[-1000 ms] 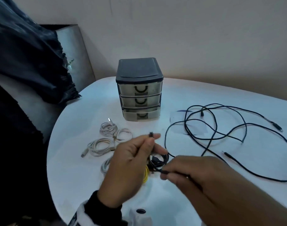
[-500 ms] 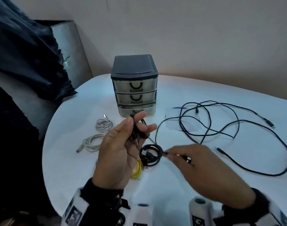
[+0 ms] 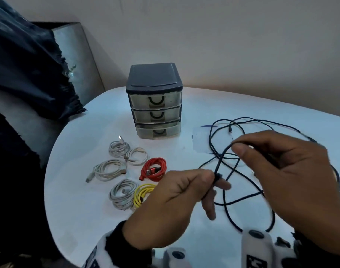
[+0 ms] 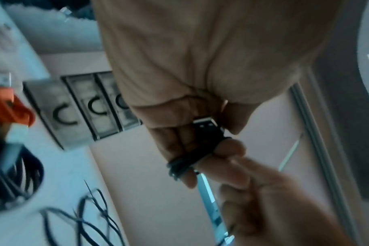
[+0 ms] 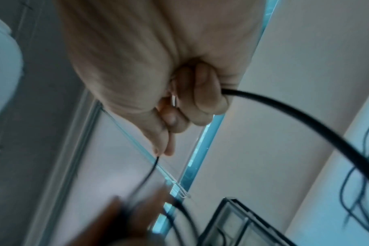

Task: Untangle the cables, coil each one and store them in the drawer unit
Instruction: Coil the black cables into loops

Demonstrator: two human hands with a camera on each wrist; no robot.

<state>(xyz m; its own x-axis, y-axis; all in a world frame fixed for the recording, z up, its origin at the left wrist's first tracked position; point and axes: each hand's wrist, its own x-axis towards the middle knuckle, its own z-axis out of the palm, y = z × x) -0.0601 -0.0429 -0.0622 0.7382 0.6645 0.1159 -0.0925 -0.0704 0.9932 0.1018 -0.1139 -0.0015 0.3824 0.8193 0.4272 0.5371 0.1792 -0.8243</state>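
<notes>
While six coiled cables (image 3: 126, 171) lie on counter (image 3: 78, 200) before drawer unit (image 3: 155, 101), nothing stored yet, drawers closed. Left hand (image 3: 171, 206) pinches black cable (image 3: 242, 198) plug end, few turns wound; right hand (image 3: 292, 171) grips its strand. Rest sprawls loose, tangled.

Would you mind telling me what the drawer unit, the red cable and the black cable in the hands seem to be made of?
Drawer unit: apparently plastic, with an opaque dark matt frame and cloudy translucent drawer fronts.
Red cable: probably a woven jacket, matt and faintly ribbed, though the weave is too fine to confirm; silvery metal plug tip.
Black cable: thin, flexible, matt, so rubber or braid; its plug, shown by the left wrist view, is black plastic with a shiny metal shell.
</notes>
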